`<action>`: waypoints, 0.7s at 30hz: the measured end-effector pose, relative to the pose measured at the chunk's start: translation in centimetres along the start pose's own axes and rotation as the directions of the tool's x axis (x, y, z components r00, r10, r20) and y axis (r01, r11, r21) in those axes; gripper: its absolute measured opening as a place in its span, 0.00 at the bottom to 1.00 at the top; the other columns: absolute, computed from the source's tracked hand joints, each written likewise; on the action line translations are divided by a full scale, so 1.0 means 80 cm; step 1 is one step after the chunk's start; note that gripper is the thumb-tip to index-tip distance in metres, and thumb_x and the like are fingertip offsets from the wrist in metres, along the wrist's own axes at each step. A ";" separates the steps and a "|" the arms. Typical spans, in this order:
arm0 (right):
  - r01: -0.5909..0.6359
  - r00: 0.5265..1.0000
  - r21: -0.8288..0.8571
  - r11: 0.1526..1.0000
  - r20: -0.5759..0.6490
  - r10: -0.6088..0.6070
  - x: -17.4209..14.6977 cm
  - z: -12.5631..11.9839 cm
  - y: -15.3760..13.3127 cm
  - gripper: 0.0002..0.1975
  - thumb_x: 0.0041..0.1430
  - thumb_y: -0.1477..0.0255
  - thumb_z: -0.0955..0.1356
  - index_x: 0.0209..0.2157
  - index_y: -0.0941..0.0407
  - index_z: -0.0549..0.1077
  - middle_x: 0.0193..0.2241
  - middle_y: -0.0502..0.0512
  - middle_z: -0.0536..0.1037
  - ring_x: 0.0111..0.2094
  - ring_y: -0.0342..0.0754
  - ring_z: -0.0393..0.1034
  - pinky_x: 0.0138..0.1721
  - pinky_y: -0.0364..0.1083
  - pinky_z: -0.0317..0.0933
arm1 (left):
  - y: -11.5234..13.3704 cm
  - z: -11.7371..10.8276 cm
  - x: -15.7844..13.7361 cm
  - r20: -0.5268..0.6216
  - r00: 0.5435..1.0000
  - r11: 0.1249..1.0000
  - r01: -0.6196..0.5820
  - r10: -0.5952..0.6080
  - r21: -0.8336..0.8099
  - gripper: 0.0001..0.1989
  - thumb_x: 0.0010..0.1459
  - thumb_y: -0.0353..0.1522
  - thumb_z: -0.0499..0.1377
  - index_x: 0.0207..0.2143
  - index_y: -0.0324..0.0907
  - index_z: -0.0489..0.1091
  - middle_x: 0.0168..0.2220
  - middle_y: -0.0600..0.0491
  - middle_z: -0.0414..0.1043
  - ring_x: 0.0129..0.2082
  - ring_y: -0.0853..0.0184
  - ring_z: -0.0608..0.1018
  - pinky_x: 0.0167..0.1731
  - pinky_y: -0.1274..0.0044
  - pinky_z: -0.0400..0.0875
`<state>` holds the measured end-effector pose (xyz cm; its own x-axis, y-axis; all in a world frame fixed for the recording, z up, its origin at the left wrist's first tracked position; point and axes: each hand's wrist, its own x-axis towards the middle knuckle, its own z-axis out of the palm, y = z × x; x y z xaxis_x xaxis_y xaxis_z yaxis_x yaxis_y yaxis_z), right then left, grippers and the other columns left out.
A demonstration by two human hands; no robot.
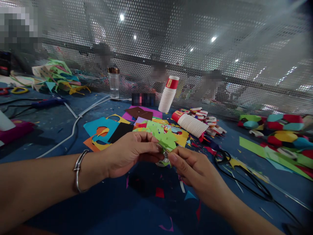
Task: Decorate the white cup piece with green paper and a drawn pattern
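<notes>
Over the blue table, my left hand point(133, 150) and my right hand point(192, 164) meet fingertip to fingertip. Both are closed in a pinch on a small green paper piece point(165, 148), largely covered by the fingers. Just beneath the fingers shows part of a whitish, dark-patterned object point(163, 162); its kind I cannot make out. A silver bangle point(77, 170) circles my left wrist. Past the hands lies a light green paper sheet point(160, 130) with small scraps on it.
Cut blue paper point(102, 129) and brown paper point(139, 112) lie beyond. One stack of paper cups point(167, 96) leans upright; another cup stack point(192, 124) lies down. A water bottle point(113, 83), white cable point(75, 125) and black cord point(254, 182) flank them. Perforated metal panels point(156, 42) stand behind.
</notes>
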<state>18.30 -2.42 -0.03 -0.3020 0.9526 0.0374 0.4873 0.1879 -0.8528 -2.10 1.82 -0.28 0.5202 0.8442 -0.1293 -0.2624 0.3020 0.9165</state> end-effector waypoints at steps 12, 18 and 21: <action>0.051 0.999 -0.059 0.997 -0.010 -0.051 -0.002 -0.002 -0.004 0.21 0.69 0.53 0.62 0.29 0.54 0.68 0.22 0.44 0.58 0.21 0.40 0.52 0.20 0.41 0.49 | 0.000 -0.001 0.000 0.036 0.999 0.999 0.015 -0.014 -0.035 0.06 0.53 0.28 0.68 0.30 0.38 0.73 0.31 0.53 0.78 0.33 0.71 0.80 0.38 0.79 0.74; 0.102 0.994 -0.129 0.986 -0.030 -0.106 -0.002 -0.003 -0.009 0.20 0.70 0.56 0.62 0.28 0.54 0.69 0.22 0.44 0.61 0.23 0.42 0.54 0.25 0.43 0.50 | -0.001 -0.002 0.000 0.050 0.999 0.999 0.015 -0.013 -0.047 0.07 0.53 0.28 0.69 0.31 0.37 0.73 0.31 0.53 0.78 0.33 0.71 0.80 0.38 0.79 0.74; 0.109 0.993 -0.135 0.985 -0.032 -0.114 -0.003 -0.004 -0.011 0.20 0.70 0.57 0.62 0.28 0.54 0.69 0.22 0.45 0.62 0.23 0.42 0.54 0.26 0.43 0.51 | -0.001 -0.003 0.000 0.065 0.998 0.998 0.012 -0.008 -0.062 0.07 0.53 0.27 0.69 0.30 0.37 0.72 0.30 0.53 0.78 0.33 0.71 0.80 0.38 0.80 0.74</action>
<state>18.19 -2.72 0.88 -0.3291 0.9321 0.1513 0.5577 0.3212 -0.7653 -2.28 1.86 -0.45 0.5741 0.8112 -0.1114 -0.3063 0.3389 0.8896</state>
